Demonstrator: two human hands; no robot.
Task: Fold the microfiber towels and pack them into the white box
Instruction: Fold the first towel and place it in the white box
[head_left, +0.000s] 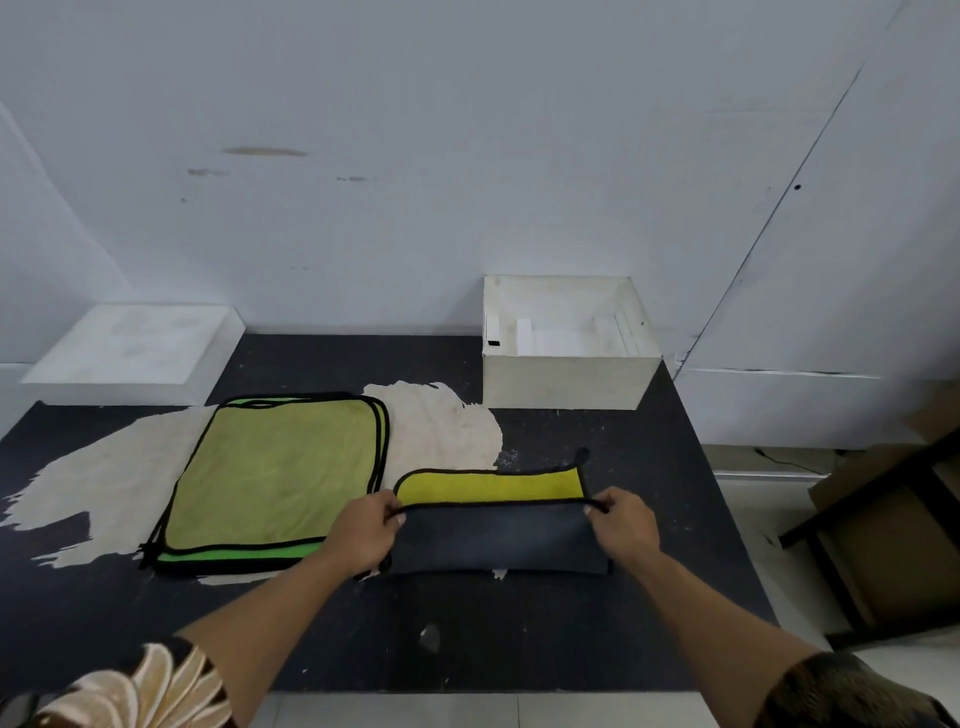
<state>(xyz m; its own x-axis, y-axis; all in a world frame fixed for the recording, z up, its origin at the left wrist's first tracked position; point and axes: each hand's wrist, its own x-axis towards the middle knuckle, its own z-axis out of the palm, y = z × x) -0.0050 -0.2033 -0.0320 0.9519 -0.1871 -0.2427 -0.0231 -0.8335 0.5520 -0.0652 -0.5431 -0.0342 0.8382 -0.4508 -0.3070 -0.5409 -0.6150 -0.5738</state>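
A towel (498, 535), yellow on one face and dark grey on the other, lies in front of me with its near half folded over, so a yellow strip shows along the far edge. My left hand (363, 535) pinches the folded flap's left corner and my right hand (623, 530) pinches its right corner. A stack of flat green and yellow-green towels (275, 478) with black trim lies to the left. The open white box (569, 379) stands at the back right of the table, with white pieces inside.
The black table (467, 639) has large patches worn to bare pale wood. A white lid or slab (135, 348) sits at the back left against the wall. To the right, past the table edge, stand dark furniture legs (857, 499) and brown cardboard.
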